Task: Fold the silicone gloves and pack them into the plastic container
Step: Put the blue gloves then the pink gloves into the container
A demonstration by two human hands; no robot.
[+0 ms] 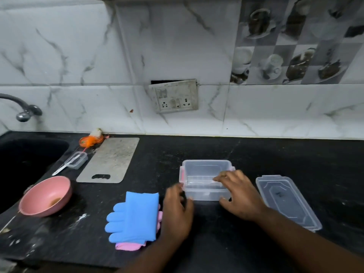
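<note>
Two forearms enter from the lower edge and meet at the container (206,195), which stands open and empty on the black counter (197,150). The right hand (238,196) takes the near right corner, fingers draped over the rim and thumb against the front wall, so that the near wall is pinched between them. The left hand (177,211) lies at the near left corner with its fingers curved toward the wall; motion blur hides whether they grasp it or merely touch it. Holding both corners probably serves to steady or square up the light box before loading. The lid (287,201) lies apart to the right, beyond the right wrist, leaving the mouth free and the lid within reach for closing. The gloves lie just left of the left hand, outside the container: the blue glove (136,215) is folded over on itself, fingers pointing left, and rests on the pink glove (128,246), of which only edges show. Stacked and doubled, the pair appears already reduced toward the footprint of the box, so packing seems to be the step pending. Further left stand a pink bowl (46,196), a grey board (110,160) and the sink (29,160), well apart from the work.
</note>
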